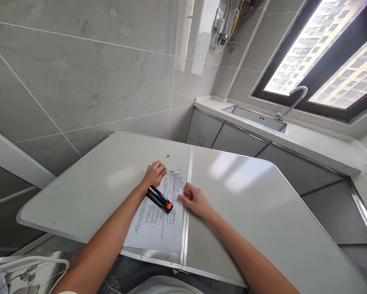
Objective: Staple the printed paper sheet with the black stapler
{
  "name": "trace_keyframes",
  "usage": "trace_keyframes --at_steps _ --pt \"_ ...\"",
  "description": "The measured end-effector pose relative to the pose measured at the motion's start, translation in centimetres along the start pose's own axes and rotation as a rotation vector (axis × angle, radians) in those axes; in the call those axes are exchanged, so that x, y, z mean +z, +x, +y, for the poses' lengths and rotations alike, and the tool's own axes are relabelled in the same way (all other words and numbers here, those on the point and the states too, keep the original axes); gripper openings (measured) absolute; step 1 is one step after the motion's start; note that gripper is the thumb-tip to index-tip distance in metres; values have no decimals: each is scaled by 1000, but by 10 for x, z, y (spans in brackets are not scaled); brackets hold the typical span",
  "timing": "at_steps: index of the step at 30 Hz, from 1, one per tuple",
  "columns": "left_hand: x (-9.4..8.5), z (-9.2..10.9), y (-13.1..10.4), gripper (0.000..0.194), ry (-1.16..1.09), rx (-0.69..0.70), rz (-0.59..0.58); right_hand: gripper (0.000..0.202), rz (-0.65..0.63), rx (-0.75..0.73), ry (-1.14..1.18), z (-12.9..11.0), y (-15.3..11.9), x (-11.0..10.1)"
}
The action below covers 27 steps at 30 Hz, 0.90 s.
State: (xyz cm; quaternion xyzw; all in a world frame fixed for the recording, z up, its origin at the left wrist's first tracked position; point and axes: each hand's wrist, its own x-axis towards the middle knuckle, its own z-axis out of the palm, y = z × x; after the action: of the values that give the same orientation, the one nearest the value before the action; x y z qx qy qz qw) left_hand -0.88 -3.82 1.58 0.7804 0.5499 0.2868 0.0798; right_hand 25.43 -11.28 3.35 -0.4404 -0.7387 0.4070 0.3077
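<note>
Left hand (154, 174) bent at the far corner of the paper (159, 223); right hand (194, 199) half-curled, thumb by its right edge; pinching: cannot tell from here. Paper lies on the table (238, 208), black stapler (159, 199) atop. Risk, my judgement: lifting one edge could slide the stapler off.

I see through one head-worn camera; it looks forward and down onto the table (247, 204) from close above its near side; the view is wide, reaching the tiled wall (110, 77) ahead and the window (305, 49) upper right.
</note>
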Motion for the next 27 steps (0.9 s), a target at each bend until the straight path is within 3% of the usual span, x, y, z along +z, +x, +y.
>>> trace_keyframes --at_steps 5,8,11,13,16,20,24,27 --pt "-6 2 0 17 -42 -15 27 6 14 2 -20 -7 2 12" --pt "-13 4 0 21 -112 -27 131 22 27 28 -43 -1 0 4" --pt "-19 9 -2 21 -257 -24 158 30 31 72 -67 7 -3 -13" --pt "-21 15 -5 22 -362 -11 77 32 29 91 -89 14 -6 -25" --pt "-21 27 -10 22 -494 35 -136 33 34 102 -115 24 -10 -46" --pt "-22 44 -14 22 -531 140 -374 32 11 146 -164 37 -15 -71" --pt "-22 51 -14 34 -447 213 -482 25 245 164 -260 36 -21 -79" --pt "-19 51 -15 48 -388 229 -484 21 356 12 -236 23 -26 -67"
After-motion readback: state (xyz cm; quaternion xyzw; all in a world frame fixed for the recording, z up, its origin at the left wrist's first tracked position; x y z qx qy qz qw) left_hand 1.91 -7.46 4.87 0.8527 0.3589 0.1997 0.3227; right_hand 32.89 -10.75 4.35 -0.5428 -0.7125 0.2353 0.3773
